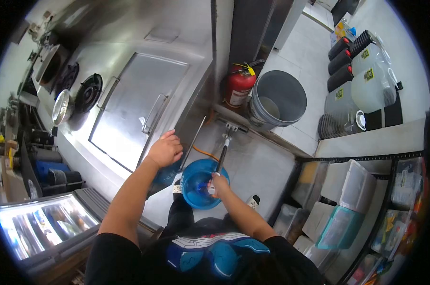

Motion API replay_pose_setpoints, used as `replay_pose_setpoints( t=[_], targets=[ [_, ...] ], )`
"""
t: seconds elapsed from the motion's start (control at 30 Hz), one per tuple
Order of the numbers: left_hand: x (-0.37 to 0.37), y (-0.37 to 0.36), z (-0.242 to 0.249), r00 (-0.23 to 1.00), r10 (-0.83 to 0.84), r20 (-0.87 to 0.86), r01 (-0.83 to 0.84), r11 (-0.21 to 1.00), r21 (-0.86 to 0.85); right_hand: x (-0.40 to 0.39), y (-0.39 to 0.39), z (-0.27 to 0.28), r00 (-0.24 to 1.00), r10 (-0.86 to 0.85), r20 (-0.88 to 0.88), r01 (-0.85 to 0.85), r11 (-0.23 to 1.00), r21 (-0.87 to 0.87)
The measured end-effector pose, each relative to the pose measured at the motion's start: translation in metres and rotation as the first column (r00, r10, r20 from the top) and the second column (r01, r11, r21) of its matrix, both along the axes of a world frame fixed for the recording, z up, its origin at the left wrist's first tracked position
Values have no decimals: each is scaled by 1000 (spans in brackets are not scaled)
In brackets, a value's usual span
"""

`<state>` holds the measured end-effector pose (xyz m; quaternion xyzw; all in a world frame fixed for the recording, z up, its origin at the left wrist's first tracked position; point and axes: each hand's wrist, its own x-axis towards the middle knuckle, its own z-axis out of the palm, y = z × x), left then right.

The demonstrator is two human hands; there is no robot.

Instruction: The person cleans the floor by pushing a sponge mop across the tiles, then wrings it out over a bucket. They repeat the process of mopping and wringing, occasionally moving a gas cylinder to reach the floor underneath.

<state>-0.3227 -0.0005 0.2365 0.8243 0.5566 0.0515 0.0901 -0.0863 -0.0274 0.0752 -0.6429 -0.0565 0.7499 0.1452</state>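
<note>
A blue bucket (191,173) stands on the floor between my feet, with a small amount of something blue and purple inside. Over its right side, my right hand (218,185) is closed around a dark pole (222,156). That pole runs away from me to a wide bar-shaped head (231,126) by the low ledge. Something white shows at my fingers, too small to name. My left hand (166,149) is at the steel counter's (177,118) front edge, holding nothing, its fingers loosely bent and apart. A thin metal rod (193,140) slants beside it.
A grey bucket (280,97) and a red fire extinguisher (239,85) stand ahead. An orange hose (205,153) lies on the floor behind the blue bucket. Shelves with plastic bins (341,228) line the right. Gas burners (89,92) and a lit glass-topped case (46,223) are left.
</note>
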Motion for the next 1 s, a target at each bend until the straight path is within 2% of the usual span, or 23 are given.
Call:
replay_pose_setpoints(
  t=[0.03,0.13,0.23,0.37,0.47,0.63,0.7,0.77,0.87,0.97,1.0],
  targets=[
    [0,1,1,1000,-2,-2,2,1000,-6,-10,9,-6,999,43,3,-43,999,-32],
    [0,1,2,1000,-12,19,11,999,38,-40,33,-8,999,-7,-40,8,1000,20],
    [1,-1,3,999,0,32,-1,999,34,-67,55,-1,989,-122,-88,121,992,-18],
    [1,1,3,999,5,52,-5,1000,15,-72,60,-20,985,-91,-148,89,996,-17],
    [0,0,3,998,8,62,-9,1000,15,-27,37,-22,980,41,-193,-47,999,-22],
    [-2,-1,1,998,-3,62,3,1000,12,46,14,-13,938,343,58,-346,935,80],
    [-2,-1,-1,999,-5,51,4,1000,20,74,33,-19,971,158,-178,-127,977,171],
    [-1,-3,-3,997,-14,71,9,997,77,105,61,-10,878,-30,-478,57,997,42],
    [-1,-1,-2,997,-20,72,13,994,104,145,66,35,949,80,-306,-107,992,-70],
    [0,-2,-2,996,1,87,-9,996,87,186,27,58,948,81,-307,-118,988,-103],
    [1,-3,-2,996,4,85,-12,996,86,192,14,73,959,133,-249,-145,989,-30]
  ],
)
